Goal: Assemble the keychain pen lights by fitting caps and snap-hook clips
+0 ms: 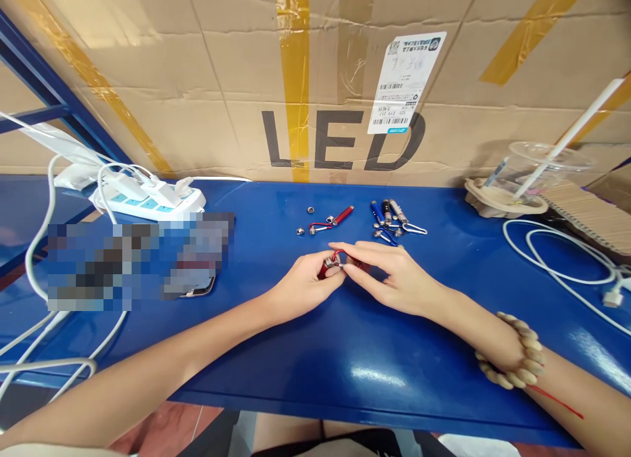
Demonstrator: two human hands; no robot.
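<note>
My left hand (300, 285) is closed on a small red keychain flashlight (324, 269), whose silver end faces right. Thumb and fingers of my right hand (401, 283) pinch a red carabiner clip (338, 253) at that end; my fingers partly cover both pieces. Just beyond lie another red flashlight (344, 215), a red clip with silver fittings (323, 227) and two loose silver caps (310, 210). Farther right, blue (377, 212), black (387, 211) and silver (397, 211) flashlights lie bunched beside several clips (415, 229).
Behind the blue table (296, 371) stands a large cardboard box (207, 82). A white power strip (167, 204), cables and a partly blurred phone (204, 287) are at left. On the right are a clear plastic cup (537, 164) in a carton tray and a coiled white cable (547, 273).
</note>
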